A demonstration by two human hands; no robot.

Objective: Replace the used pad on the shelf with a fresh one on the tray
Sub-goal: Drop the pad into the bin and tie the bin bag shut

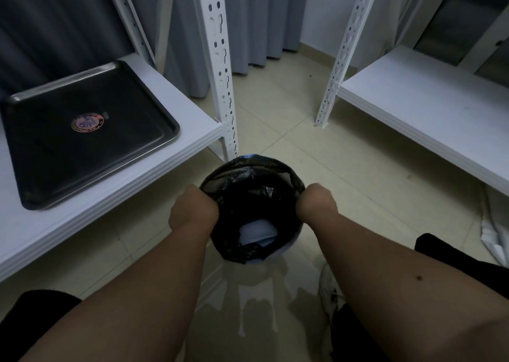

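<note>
A black bin bag (242, 185) lines a small round bin on the floor between my knees. My left hand (192, 210) grips the bag's rim on the left side, and my right hand (318, 203) grips it on the right. Inside the bag lies a crumpled white pad (257, 232). On the white shelf (170, 91) to my left sits a dark metal tray (82, 152) with a round sticker (87, 122) in its middle and no pad on it.
A white slotted upright (220, 66) stands just behind the bin. A second white shelf (418, 100) runs along the right. Grey curtains (256, 17) hang at the back. A white shoe (330, 290) and white packaging (495, 237) lie on the tiled floor at right.
</note>
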